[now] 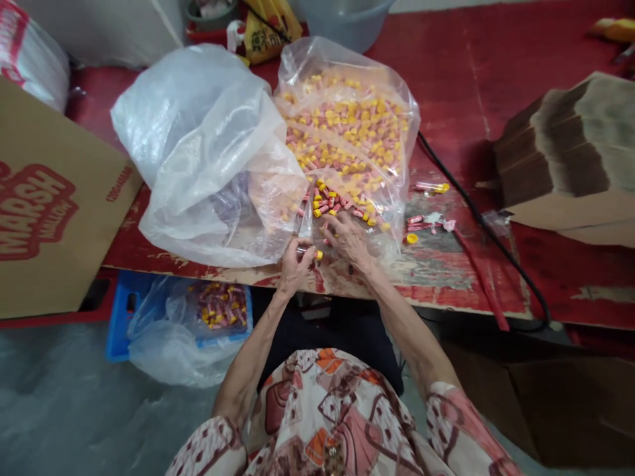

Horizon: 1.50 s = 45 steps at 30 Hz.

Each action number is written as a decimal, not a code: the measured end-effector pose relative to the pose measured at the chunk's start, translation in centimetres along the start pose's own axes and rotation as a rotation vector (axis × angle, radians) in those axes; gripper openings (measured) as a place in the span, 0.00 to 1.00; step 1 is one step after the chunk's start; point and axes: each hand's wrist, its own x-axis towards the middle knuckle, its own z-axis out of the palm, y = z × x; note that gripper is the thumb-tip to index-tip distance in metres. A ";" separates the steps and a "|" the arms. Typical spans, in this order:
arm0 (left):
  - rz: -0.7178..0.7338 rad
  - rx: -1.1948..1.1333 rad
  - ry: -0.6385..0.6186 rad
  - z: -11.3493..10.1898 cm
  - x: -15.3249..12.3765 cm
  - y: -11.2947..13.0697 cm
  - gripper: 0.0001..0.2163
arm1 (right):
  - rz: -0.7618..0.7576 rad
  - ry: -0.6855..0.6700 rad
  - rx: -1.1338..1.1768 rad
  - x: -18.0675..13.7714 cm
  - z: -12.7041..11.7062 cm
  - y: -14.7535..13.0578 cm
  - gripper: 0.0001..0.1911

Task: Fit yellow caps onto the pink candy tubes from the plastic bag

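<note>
My left hand [296, 266] is closed around a small clear tube with a yellow cap [318, 254], just above the table's front edge. To its right, my right hand [348, 239] reaches over the near edge of a pile of small red-wrapped, yellow-capped tubes [328, 200]. Its fingers are apart and bent downward, and I see nothing held between them, though the fingertips are partly hidden. The pile spills from the mouth of a large clear plastic bag [347, 125] full of similar tubes. A crumpled whitish plastic bag [208, 158] lies to the left.
On the worn red table [446, 53] are a loose tube [431, 188], a yellow cap [411, 238], a black cable [466, 198] and stacked brown cardboard [560, 152]. A carton [54, 218] stands left. Below it, a blue crate [119, 324] holds bagged tubes.
</note>
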 end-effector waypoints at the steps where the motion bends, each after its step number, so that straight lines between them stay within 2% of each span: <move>1: 0.024 0.038 0.014 -0.1 -0.1 0.1 0.07 | -0.013 -0.047 -0.047 0.1 -0.3 -0.4 0.14; 4: 0.177 0.205 -0.024 -0.3 -0.2 0.8 0.03 | -0.005 -0.126 -0.153 0.9 -0.9 -1.4 0.15; 6: 0.274 0.294 -0.066 -0.3 -0.3 1.5 0.05 | 0.030 -0.138 -0.170 1.3 -1.2 -1.4 0.15; 10: 0.390 0.430 -0.041 0.2 -0.7 2.3 0.11 | 0.110 -0.097 -0.141 1.0 -1.2 0.0 0.17; 12: 0.423 0.469 -0.084 0.6 -0.6 2.3 0.14 | 0.135 -0.048 -0.114 0.5 -1.1 0.9 0.18; 14: 0.396 0.443 -0.166 0.9 -0.2 2.2 0.17 | 0.132 -0.008 -0.082 -0.1 -1.2 1.5 0.19; 16: 0.289 0.353 -0.210 1.0 0.1 2.1 0.17 | 0.127 0.038 -0.056 -0.4 -1.2 1.8 0.20; 19: 0.123 0.190 -0.123 1.1 0.2 2.2 0.12 | 0.086 0.054 -0.050 -0.3 -1.1 1.6 0.20; 22: 0.099 0.160 -0.017 1.2 -0.3 2.3 0.10 | 0.028 -0.036 -0.108 0.2 -0.9 1.4 0.17; 26: 0.045 0.121 -0.023 0.8 -0.6 2.9 0.10 | 0.050 -0.081 -0.121 0.7 -0.7 1.9 0.16; 29: -0.007 -0.011 0.012 0.2 -0.5 3.4 0.13 | 0.050 -0.030 -0.047 0.2 -0.8 2.5 0.15; 31: 0.008 -0.033 0.027 0.0 -0.4 3.4 0.14 | 0.053 0.026 -0.018 -0.5 -0.8 2.9 0.16; 36: 0.168 0.205 -0.028 0.4 0.0 2.6 0.10 | 0.055 0.166 0.032 -2.0 -1.0 3.2 0.22; 41: 0.039 0.054 -0.036 0.7 -0.4 2.1 0.11 | 0.095 0.342 0.191 -4.4 -1.4 2.1 0.20; 43: 0.032 0.050 -0.023 0.6 -0.8 2.0 0.12 | 0.097 0.325 0.218 -5.7 -1.3 1.4 0.18; 45: 0.100 0.148 -0.037 0.7 -1.0 2.0 0.11 | 0.076 0.239 0.183 -6.9 -1.1 0.9 0.16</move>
